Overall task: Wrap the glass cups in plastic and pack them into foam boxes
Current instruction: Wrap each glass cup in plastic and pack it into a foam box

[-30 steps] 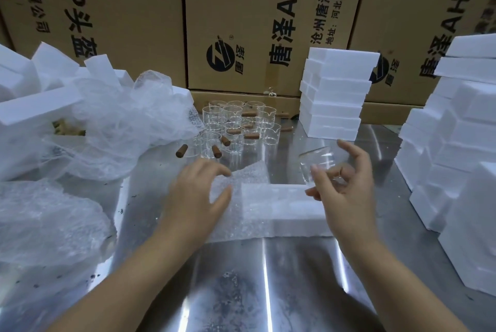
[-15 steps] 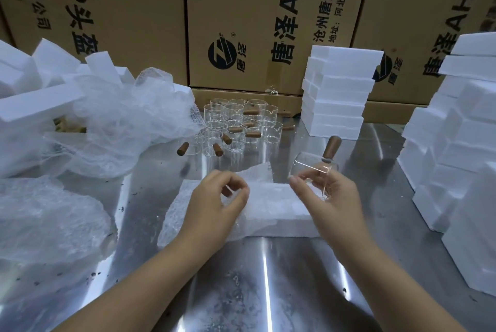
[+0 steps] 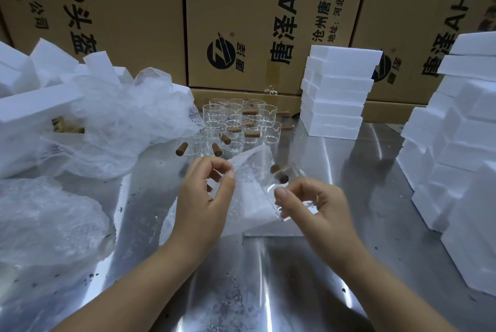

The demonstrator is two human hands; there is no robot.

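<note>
Wrapping step: left hand (image 3: 206, 197) pinches bubble-wrap sheet (image 3: 251, 170) up over the foam box (image 3: 268, 227) mid-worktop, right hand (image 3: 314, 205) grips handled glass cup (image 3: 287, 192) beside it; next, probably cup onto sheet.

Table (image 3: 268, 291), contents:
- Centre front: foam box (image 3: 271, 228), with bubble wrap sheet (image 3: 249, 170) draped on it.
- Left hand (image 3: 204, 197) pinches the sheet's edge. Just to its right, right hand (image 3: 319, 208) holds one glass cup (image 3: 292, 178) above the box.
- Behind these: cluster of glass cups (image 3: 230, 122).
- Right of the cluster: foam box stack (image 3: 335, 95).
- Far right: further foam stacks (image 3: 456, 143).
- Left: plastic heap (image 3: 120, 122) over foam pieces (image 3: 35, 106).
- Before the heap: bubble wrap pile (image 3: 48, 219).
- Behind everything: cartons (image 3: 255, 9).
</note>
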